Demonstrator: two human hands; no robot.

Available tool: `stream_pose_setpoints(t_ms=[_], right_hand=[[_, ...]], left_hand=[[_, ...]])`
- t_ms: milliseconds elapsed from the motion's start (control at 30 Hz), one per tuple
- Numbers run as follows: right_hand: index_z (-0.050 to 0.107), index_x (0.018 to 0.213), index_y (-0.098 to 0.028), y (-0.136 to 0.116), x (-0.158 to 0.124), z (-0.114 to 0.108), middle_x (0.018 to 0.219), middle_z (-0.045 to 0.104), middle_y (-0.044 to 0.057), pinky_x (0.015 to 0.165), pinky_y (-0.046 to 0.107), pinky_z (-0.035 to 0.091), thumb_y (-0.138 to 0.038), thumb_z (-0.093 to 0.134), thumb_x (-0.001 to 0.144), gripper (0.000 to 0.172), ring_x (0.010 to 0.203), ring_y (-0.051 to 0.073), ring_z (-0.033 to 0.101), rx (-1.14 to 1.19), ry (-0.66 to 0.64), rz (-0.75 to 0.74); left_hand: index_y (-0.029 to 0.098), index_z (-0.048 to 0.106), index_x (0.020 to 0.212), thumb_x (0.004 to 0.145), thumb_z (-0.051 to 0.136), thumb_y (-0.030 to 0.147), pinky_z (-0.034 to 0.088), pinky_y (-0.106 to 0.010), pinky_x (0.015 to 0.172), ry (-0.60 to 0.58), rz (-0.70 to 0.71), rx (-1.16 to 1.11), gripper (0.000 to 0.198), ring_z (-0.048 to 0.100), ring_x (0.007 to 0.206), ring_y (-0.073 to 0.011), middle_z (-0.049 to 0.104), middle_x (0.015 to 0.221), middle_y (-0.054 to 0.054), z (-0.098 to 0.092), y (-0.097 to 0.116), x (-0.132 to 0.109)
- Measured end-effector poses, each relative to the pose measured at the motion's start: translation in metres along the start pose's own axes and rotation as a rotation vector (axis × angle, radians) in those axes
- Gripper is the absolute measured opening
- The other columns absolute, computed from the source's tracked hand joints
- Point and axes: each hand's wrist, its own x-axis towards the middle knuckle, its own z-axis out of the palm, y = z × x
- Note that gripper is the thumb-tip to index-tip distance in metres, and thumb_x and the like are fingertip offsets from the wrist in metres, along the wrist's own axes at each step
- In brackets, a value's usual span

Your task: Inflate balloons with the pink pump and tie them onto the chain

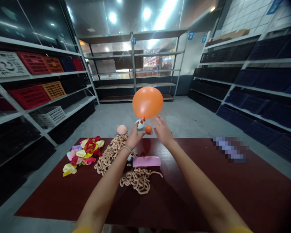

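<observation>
Orange balloon (147,102), blown up round, in the air just past the far edge of the dark red table (184,194), neck pointing down. Left hand (134,137) raised right under the neck, fingers bunched close to it; pinching or only beside it, impossible to tell. Right hand (163,131) open wide, fingers spread, just beside and below the balloon, holding nothing. On the table, pink box (146,161) just past the left wrist, two heaps of tan coiled cord (135,181) around it, pile of flat colored balloons (83,153) farther left. Beyond the table edge, small orange ball (148,129) and pale pink ball (122,129). Crates on metal shelves (34,74) along the left.
</observation>
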Motion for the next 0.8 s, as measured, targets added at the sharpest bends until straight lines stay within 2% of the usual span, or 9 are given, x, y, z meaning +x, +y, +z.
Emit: stream_pose_setpoints(t_ms=[33, 100, 200, 300, 467, 600, 700, 800], right_hand=[[0.065, 0.115, -0.019, 0.007, 0.004, 0.001, 0.138, 0.056, 0.012, 0.104, 0.046, 0.045, -0.015, 0.044, 0.092, 0.032, 0.133, 0.026, 0.047, 0.007, -0.016, 0.028], [0.065, 0.115, -0.019, 0.017, 0.003, 0.001, 0.134, 0.059, 0.012, 0.098, 0.042, 0.048, -0.015, 0.043, 0.092, 0.032, 0.124, 0.025, 0.055, 0.019, -0.02, 0.066], [0.066, 0.112, -0.021, 0.016, -0.012, 0.002, 0.121, 0.066, 0.009, 0.089, 0.037, 0.05, -0.018, 0.043, 0.093, 0.029, 0.108, 0.022, 0.062, 0.043, -0.015, 0.086], [0.067, 0.107, -0.021, 0.007, -0.025, 0.005, 0.111, 0.069, 0.007, 0.085, 0.034, 0.049, -0.021, 0.044, 0.094, 0.027, 0.1, 0.02, 0.063, 0.091, -0.045, 0.072], [0.067, 0.104, -0.021, -0.018, -0.031, 0.013, 0.105, 0.069, 0.007, 0.084, 0.034, 0.048, -0.028, 0.042, 0.097, 0.027, 0.098, 0.02, 0.063, 0.193, -0.095, 0.028], [0.066, 0.096, -0.021, -0.048, -0.032, 0.022, 0.096, 0.069, 0.007, 0.083, 0.034, 0.047, -0.03, 0.04, 0.097, 0.027, 0.094, 0.021, 0.062, 0.239, -0.144, -0.039], [0.065, 0.097, -0.021, -0.073, -0.037, 0.035, 0.095, 0.069, 0.006, 0.081, 0.032, 0.046, -0.029, 0.041, 0.097, 0.025, 0.09, 0.02, 0.062, 0.281, -0.213, -0.112], [0.065, 0.099, -0.021, -0.094, -0.047, 0.049, 0.097, 0.07, 0.006, 0.082, 0.032, 0.047, -0.026, 0.042, 0.097, 0.024, 0.091, 0.019, 0.062, 0.309, -0.292, -0.192]], left_hand=[[0.016, 0.053, 0.132, 0.082, 0.069, 0.02, 0.049, -0.04, 0.097, 0.009, -0.073, -0.027, 0.053, 0.062, 0.117, -0.0264, 0.059, 0.134, -0.018, -0.001, -0.003, 0.008], [0.017, 0.052, 0.134, 0.086, 0.064, 0.022, 0.049, -0.04, 0.099, 0.007, -0.108, -0.059, 0.05, 0.061, 0.119, -0.0247, 0.058, 0.136, -0.017, -0.006, -0.009, 0.014], [0.017, 0.062, 0.121, 0.092, 0.056, 0.028, 0.047, -0.037, 0.102, 0.012, -0.019, -0.037, 0.032, 0.062, 0.117, -0.0215, 0.065, 0.127, -0.014, -0.019, -0.016, 0.002], [0.016, 0.065, 0.115, 0.093, 0.053, 0.03, 0.049, -0.035, 0.098, 0.057, -0.016, -0.02, 0.028, 0.066, 0.107, -0.0195, 0.071, 0.114, -0.011, -0.031, -0.017, -0.017], [0.016, 0.067, 0.111, 0.095, 0.05, 0.028, 0.052, -0.031, 0.087, 0.119, -0.034, 0.024, 0.027, 0.069, 0.091, -0.0176, 0.074, 0.097, -0.007, -0.049, -0.014, -0.049], [0.018, 0.068, 0.109, 0.095, 0.051, 0.029, 0.052, -0.031, 0.087, 0.139, -0.033, 0.099, 0.025, 0.068, 0.093, -0.0178, 0.073, 0.102, -0.007, -0.075, -0.017, -0.077], [0.019, 0.069, 0.11, 0.094, 0.052, 0.031, 0.052, -0.03, 0.086, 0.153, -0.055, 0.137, 0.026, 0.069, 0.095, -0.0184, 0.073, 0.105, -0.007, -0.1, -0.028, -0.098], [0.019, 0.069, 0.109, 0.093, 0.054, 0.034, 0.052, -0.031, 0.086, 0.195, -0.104, 0.199, 0.026, 0.068, 0.094, -0.0191, 0.073, 0.104, -0.006, -0.129, -0.049, -0.119]])
